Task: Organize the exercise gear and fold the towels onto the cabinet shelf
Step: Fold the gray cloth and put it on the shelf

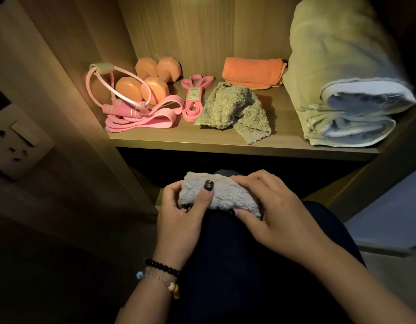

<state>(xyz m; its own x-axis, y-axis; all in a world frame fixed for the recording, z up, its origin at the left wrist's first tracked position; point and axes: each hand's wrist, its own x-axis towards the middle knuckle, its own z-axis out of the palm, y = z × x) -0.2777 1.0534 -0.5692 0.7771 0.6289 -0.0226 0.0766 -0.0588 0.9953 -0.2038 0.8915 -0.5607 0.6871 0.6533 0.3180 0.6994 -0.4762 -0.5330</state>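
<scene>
1. Grey terry, folded into a small thick bundle: the grey towel [222, 195] sits on the person's lap below the cabinet shelf [225, 142], not yet on it.
2. Head view, hands: the left hand [181, 213] grips the towel's left end, thumb on top; the right hand [270, 211] holds the right end, fingers curled over it.
3. Its long axis runs left to right, dipping toward the lower right; neither end points at the shelf.
4. On the shelf: orange dumbbells [151, 80], a pink jump rope [118, 101], pink resistance bands [193, 99], a folded orange towel [252, 72], large folded towels [347, 94], and a crumpled green towel [235, 108], unfolded.
5. Risk, as I judge it: the thick pile may spring the fold open if either grip loosens, and the crumpled towel fills the free gap, so sliding the bundle in could snag it.
</scene>
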